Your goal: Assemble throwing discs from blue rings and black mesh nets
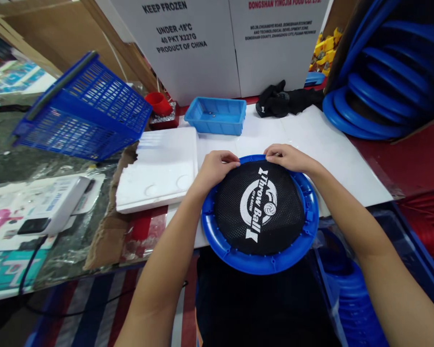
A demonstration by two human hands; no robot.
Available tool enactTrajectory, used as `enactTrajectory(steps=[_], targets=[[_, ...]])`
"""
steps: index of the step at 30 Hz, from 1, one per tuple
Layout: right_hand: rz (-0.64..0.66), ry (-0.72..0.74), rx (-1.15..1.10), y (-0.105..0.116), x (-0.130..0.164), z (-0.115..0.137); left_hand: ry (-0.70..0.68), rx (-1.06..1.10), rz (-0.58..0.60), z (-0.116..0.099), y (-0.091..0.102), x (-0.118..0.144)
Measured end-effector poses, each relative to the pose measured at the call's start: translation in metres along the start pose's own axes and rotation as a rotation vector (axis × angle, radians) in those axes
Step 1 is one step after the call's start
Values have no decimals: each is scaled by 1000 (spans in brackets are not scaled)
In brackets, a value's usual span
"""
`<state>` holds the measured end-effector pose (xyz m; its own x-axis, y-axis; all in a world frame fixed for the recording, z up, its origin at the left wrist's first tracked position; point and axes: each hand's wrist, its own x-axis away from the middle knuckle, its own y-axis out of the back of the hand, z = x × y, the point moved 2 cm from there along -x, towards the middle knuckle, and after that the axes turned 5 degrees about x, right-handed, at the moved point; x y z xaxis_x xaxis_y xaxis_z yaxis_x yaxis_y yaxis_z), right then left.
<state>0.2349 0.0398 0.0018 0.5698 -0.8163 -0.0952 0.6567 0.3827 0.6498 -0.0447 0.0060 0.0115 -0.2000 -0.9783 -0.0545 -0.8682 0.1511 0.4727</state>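
Observation:
A round throw-ball net has a blue plastic ring and a black mesh printed in white with "Throw Ball". It lies at the front edge of the white work surface, its near side over my lap. At the ring's far left, my left hand pinches the rim, fingers bent. My right hand does the same a little to the right, thumb and fingers closed on the rim and mesh edge. The fingertips partly hide the far rim.
Beyond the hands stands a light-blue tray with small bits in it. Black gloves and a box of blue rings are at the right. A white foam sheet and a tilted blue basket are at the left.

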Motion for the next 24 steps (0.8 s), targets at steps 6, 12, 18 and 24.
enactTrajectory(steps=[6,12,18,24], targets=[[-28,12,38,0,0,1,5,5,27,3,1,-2],[-39,-4,85,-4,-1,3,-35,3,85,0,0,-3],[-43,40,89,-3,-5,14,-211,-101,127,-9,-11,-3],[-37,211,124,-12,-11,20,-287,-119,103,-7,-18,-7]])
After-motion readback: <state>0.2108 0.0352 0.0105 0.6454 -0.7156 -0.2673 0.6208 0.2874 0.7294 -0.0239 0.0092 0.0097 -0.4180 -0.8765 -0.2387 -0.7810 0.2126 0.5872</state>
